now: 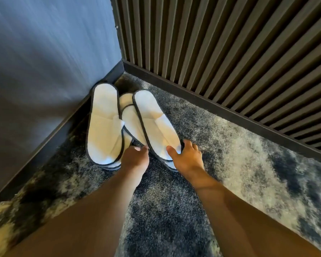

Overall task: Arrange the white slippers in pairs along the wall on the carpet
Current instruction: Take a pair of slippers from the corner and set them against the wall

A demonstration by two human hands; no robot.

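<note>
Several white slippers with dark trim lie heaped in the corner on the carpet [230, 145]. The left slipper [103, 123] lies along the blue wall, stacked on another one. A middle slipper [131, 119] is partly hidden between them. The right slipper [152, 121] overlaps it, also stacked on another. My left hand [135, 158] pinches the near end of the middle slipper between the two stacks. My right hand [186, 157] grips the near end of the right slipper, thumb on top, fingers round its right edge.
A blue wall [44, 62] with a dark baseboard runs along the left. A dark slatted wall [230, 43] with a baseboard runs along the right. They meet in the corner behind the slippers. Mottled grey carpet stretches right along the slatted wall.
</note>
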